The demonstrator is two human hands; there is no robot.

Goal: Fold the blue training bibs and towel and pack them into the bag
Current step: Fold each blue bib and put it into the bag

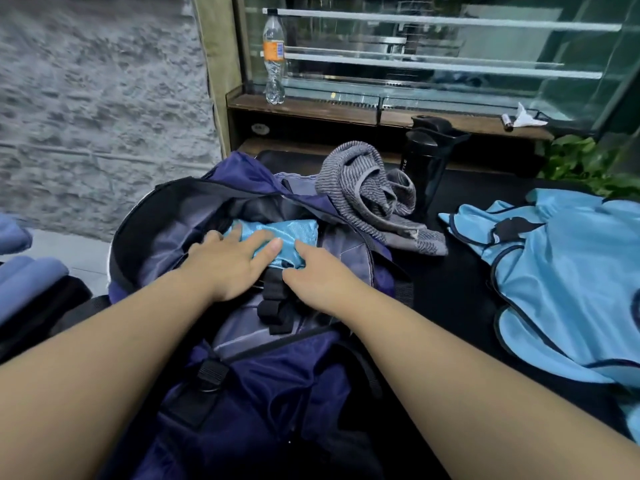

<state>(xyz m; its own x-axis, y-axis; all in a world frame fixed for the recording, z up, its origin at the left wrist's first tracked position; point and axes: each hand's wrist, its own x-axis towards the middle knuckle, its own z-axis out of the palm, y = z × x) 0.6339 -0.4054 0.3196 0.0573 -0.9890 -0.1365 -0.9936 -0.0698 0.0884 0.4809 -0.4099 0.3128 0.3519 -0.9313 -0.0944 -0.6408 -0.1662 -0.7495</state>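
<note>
I am at a dark counter (pixel 460 292) set against a window ledge, with a rough grey wall off to the left. Nearest me the navy bag (pixel 263 386) lies open at the counter's near left edge. My left hand (pixel 228 261) lies flat, fingers straight, pressing a folded blue bib (pixel 294 233) down into the bag's mouth, while my right hand (pixel 318 275) touches the bib's near edge; its fingertips are hidden, so I cannot tell whether they pinch the cloth. I judge this the packing of the first bib. Next, I would think, comes the unfolded bibs (pixel 561 271) spread at the counter's right edge and cut off by the frame, so their number is unclear. The grey towel (pixel 374 199) lies crumpled just beyond the bag, not yet folded. Behind it stands a black bottle (pixel 424 161), and farther back a clear bottle (pixel 274 60) on the ledge.
</note>
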